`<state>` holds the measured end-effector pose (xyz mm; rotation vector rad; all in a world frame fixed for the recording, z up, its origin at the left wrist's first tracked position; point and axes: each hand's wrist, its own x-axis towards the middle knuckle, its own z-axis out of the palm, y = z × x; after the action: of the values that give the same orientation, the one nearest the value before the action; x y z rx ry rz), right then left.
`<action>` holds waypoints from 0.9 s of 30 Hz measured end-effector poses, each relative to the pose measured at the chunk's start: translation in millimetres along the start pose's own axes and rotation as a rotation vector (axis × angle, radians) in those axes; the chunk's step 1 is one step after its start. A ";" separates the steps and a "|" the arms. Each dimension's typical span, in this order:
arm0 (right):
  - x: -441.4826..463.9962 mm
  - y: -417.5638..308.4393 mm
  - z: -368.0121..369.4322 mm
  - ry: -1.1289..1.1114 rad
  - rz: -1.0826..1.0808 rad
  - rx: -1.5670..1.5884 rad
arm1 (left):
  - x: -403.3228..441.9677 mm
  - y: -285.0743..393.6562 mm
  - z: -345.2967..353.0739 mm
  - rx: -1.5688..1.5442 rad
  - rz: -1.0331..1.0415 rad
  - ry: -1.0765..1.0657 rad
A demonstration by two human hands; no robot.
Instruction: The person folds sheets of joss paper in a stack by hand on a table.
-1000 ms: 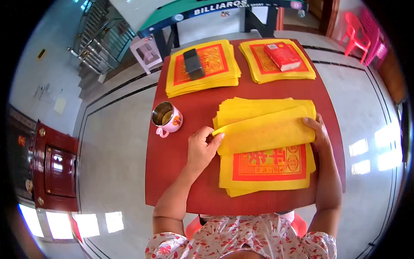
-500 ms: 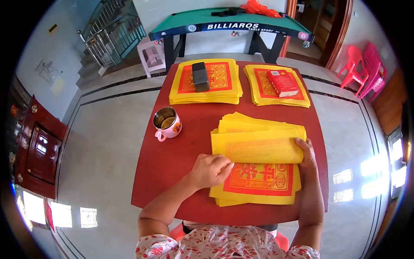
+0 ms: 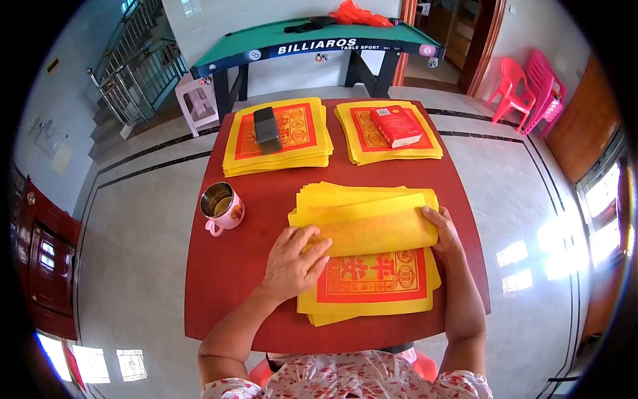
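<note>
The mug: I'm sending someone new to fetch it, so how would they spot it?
Start at the red table. Near its left edge, nearer you than the far-left paper stack, stands the mug. Unlike that flat stack, it's pink, with a handle.

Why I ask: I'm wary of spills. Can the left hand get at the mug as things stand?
Probably yes: the mug stands to that side of the left hand, with no stack between them on the table. The hand is at the folded sheet, which it would likely leave first.
</note>
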<state>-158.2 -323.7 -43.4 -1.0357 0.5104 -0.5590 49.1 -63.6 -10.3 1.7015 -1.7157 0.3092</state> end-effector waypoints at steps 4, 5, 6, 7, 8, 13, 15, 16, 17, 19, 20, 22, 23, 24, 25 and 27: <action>3.9 6.3 -9.7 -0.017 -0.027 0.022 | -5.2 -8.6 11.7 0.132 -0.085 -0.135; 2.4 5.3 -8.8 -0.016 -0.022 0.024 | -7.3 -9.8 14.4 0.128 -0.132 -0.179; -1.2 1.8 -6.4 -0.085 -0.062 0.104 | -7.9 -10.3 15.6 0.126 -0.135 -0.185; -4.2 0.3 -5.2 -0.152 -0.102 0.183 | -8.1 -10.7 16.9 0.134 -0.142 -0.180; -5.2 0.8 -5.1 -0.148 -0.095 0.183 | -8.3 -10.4 18.2 0.140 -0.150 -0.174; -9.1 -2.2 3.5 -0.172 -0.171 -0.168 | -10.0 -11.3 24.8 0.154 -0.168 -0.172; -12.0 -4.6 12.2 -0.098 -0.119 -0.136 | -10.4 -11.3 24.9 0.145 -0.174 -0.185; -12.3 -6.5 16.9 -0.024 -0.074 -0.109 | -9.3 -11.0 23.8 0.142 -0.167 -0.145; -12.8 -7.8 20.6 -0.024 -0.071 -0.105 | -7.7 -10.1 21.3 0.138 -0.158 -0.107; -12.8 -10.4 25.7 0.042 -0.082 -0.072 | -3.3 -3.0 10.8 0.142 -0.081 0.011; -12.5 -10.4 27.7 0.050 -0.075 -0.068 | -2.5 0.7 7.3 0.141 -0.004 0.128; -11.3 -7.7 27.9 0.108 -0.120 -0.131 | -4.6 2.4 8.1 -0.035 0.059 0.092; -8.8 -4.8 24.8 0.093 -0.144 -0.132 | -6.4 3.9 8.7 -0.204 0.120 0.070; -8.1 -3.6 26.9 0.087 -0.164 -0.134 | -6.3 4.7 9.7 -0.215 0.112 0.049; -6.6 -1.2 27.0 0.102 -0.204 -0.137 | -4.6 5.1 11.1 -0.238 0.148 -0.040; -5.3 2.4 27.6 0.129 -0.241 -0.133 | -3.6 9.5 11.8 -0.327 0.145 -0.206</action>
<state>-144.2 -301.4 -33.2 -1.2022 0.5454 -0.8174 36.1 -66.9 -18.4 1.4123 -1.9228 -0.0838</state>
